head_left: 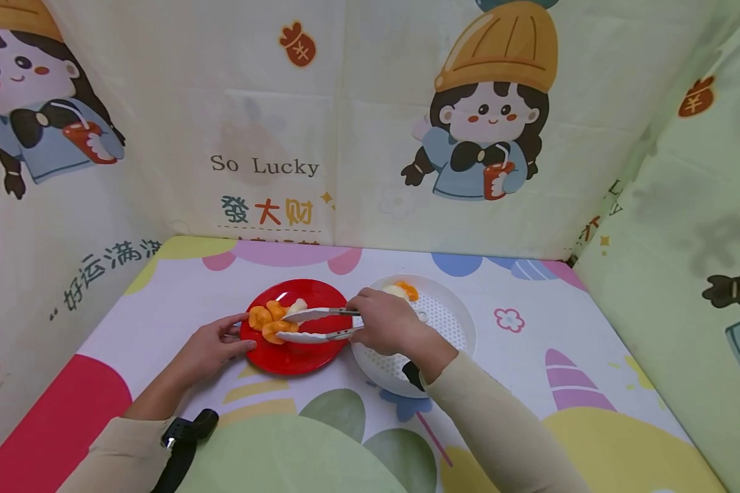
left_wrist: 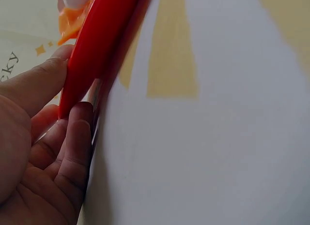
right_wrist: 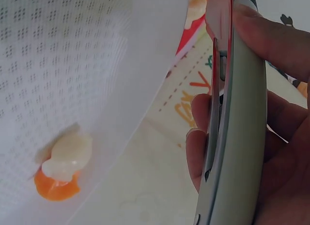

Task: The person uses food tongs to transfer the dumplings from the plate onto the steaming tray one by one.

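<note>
On the left lies a red plate (head_left: 311,361) with several orange pieces (head_left: 260,318) and a whitish piece (head_left: 297,306) on it. My left hand (head_left: 206,352) pinches the plate's left rim, thumb on top and fingers underneath, as the left wrist view shows. My right hand (head_left: 388,323) grips metal tongs (head_left: 323,313) with pale handles. The spread tips of the tongs reach over the plate, at the orange and whitish pieces; whether they touch them I cannot tell. Beside the plate stands a white perforated basket (head_left: 462,322), partly hidden under my right hand and sleeve.
In the basket lie a whitish piece (right_wrist: 72,150) and an orange piece (right_wrist: 57,187), close to its wall. A patterned cloth (head_left: 506,383) covers the table. Printed cloth walls (head_left: 370,123) enclose it at the back and both sides.
</note>
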Tool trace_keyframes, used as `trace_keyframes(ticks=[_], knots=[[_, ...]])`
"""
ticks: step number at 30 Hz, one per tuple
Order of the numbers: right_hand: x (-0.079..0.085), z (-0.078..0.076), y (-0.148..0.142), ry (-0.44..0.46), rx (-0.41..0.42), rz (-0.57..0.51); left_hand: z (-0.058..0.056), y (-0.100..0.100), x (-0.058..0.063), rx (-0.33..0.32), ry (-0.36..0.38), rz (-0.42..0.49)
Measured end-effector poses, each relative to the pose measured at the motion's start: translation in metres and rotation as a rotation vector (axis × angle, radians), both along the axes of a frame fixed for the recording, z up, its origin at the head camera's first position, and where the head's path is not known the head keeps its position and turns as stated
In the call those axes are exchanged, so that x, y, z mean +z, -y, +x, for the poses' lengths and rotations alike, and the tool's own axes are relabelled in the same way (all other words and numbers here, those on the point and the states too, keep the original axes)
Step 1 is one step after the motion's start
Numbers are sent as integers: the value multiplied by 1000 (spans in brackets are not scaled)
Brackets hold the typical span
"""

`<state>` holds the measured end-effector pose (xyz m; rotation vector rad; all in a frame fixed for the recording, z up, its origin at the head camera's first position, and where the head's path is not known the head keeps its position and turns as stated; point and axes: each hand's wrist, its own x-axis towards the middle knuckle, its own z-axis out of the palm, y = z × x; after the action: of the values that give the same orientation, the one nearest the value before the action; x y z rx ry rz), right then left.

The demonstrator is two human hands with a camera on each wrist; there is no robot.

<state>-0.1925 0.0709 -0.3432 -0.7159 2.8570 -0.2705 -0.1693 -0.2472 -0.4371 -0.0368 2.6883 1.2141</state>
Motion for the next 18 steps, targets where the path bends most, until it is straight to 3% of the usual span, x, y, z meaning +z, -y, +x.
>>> trace_keyframes(ticks=[11,18], knots=[[4,5,-37,-14,-40,-73,1,-1,-1,5,-3,0],[9,5,-67,-83,-80,-115,1,-2,-1,12,-4,-2]])
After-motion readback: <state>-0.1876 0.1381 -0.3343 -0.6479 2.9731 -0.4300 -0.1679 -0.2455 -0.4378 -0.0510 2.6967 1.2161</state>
